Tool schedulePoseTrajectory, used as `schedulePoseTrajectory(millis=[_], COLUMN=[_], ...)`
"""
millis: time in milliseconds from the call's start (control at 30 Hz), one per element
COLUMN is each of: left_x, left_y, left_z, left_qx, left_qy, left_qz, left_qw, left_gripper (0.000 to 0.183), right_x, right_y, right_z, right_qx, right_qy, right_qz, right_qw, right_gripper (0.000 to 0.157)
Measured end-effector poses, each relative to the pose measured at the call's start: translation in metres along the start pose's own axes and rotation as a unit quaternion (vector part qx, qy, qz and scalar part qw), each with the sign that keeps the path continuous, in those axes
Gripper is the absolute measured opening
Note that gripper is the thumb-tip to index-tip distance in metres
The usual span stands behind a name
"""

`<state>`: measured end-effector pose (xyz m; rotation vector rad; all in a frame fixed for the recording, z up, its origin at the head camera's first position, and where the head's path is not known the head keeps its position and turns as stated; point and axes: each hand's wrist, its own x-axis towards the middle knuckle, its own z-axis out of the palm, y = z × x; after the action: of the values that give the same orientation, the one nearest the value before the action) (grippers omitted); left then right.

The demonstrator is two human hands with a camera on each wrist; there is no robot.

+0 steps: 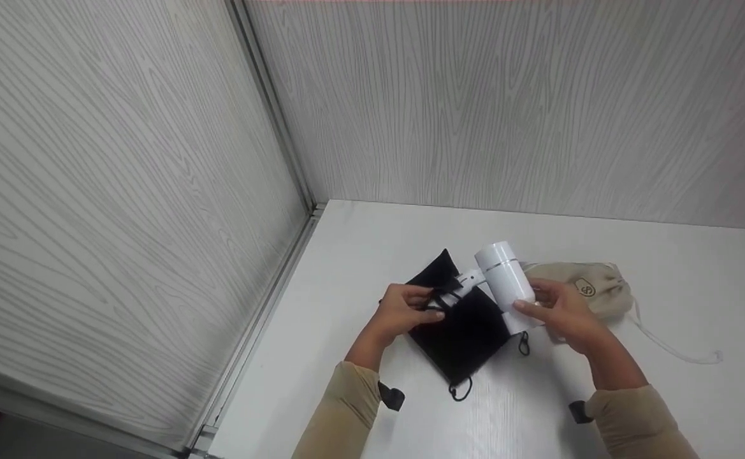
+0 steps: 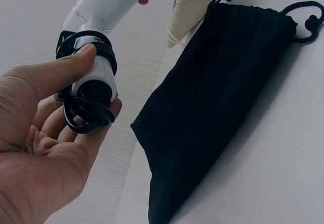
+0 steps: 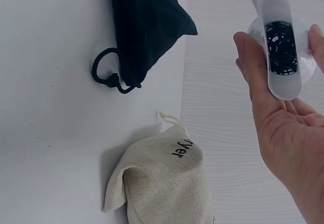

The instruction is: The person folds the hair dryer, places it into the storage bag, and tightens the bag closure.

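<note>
A white hair dryer point(image 1: 505, 274) is held between both hands over a black drawstring pouch point(image 1: 464, 344). My left hand point(image 1: 404, 312) grips its handle, thumb on top and fingers beneath. Black cord point(image 2: 104, 116) is looped around that handle in the left wrist view. With thumb and fingers on opposite sides, my right hand point(image 1: 566, 315) holds the dryer's barrel. A dark intake grille point(image 3: 281, 49) shows at the barrel's rear in the right wrist view. The pouch lies flat on the white table, its cord loops toward the front and right.
A beige drawstring bag point(image 1: 608, 296) with printed lettering lies to the right, partly behind my right hand. Its pale string point(image 1: 672, 350) trails across the table point(image 1: 697, 274). Wood-grain panels point(image 1: 474, 108) rise at the back and left.
</note>
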<state>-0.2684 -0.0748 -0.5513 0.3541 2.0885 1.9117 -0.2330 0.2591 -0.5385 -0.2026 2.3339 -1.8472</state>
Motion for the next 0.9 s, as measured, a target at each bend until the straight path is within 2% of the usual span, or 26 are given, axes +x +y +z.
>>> schedulePoseTrajectory(millis=[333,567,733,900], left_x=[-0.001,0.004,0.004,0.004], left_y=[-0.005,0.001,0.004,0.001], left_z=[0.009,0.033,0.041,0.058], left_qx=[-0.014,-0.081,-0.09,-0.093], left_qy=[0.016,0.0,0.021,0.035], left_qz=[0.004,0.021,0.019,0.003], left_qw=[0.9998,0.9965,0.9956,0.995], left_gripper=[0.048,0.036,0.034,0.031], right_x=[-0.003,0.001,0.001,-0.002], right_y=[0.009,0.008,0.007,0.006], right_z=[0.007,0.031,0.037,0.056], right_qx=[0.023,0.078,0.104,0.102], right_qy=[0.022,0.09,0.119,0.138], right_qz=[-0.011,0.017,0.009,0.014], right_qw=[0.999,0.993,0.987,0.985], right_gripper=[0.062,0.065,0.061,0.069])
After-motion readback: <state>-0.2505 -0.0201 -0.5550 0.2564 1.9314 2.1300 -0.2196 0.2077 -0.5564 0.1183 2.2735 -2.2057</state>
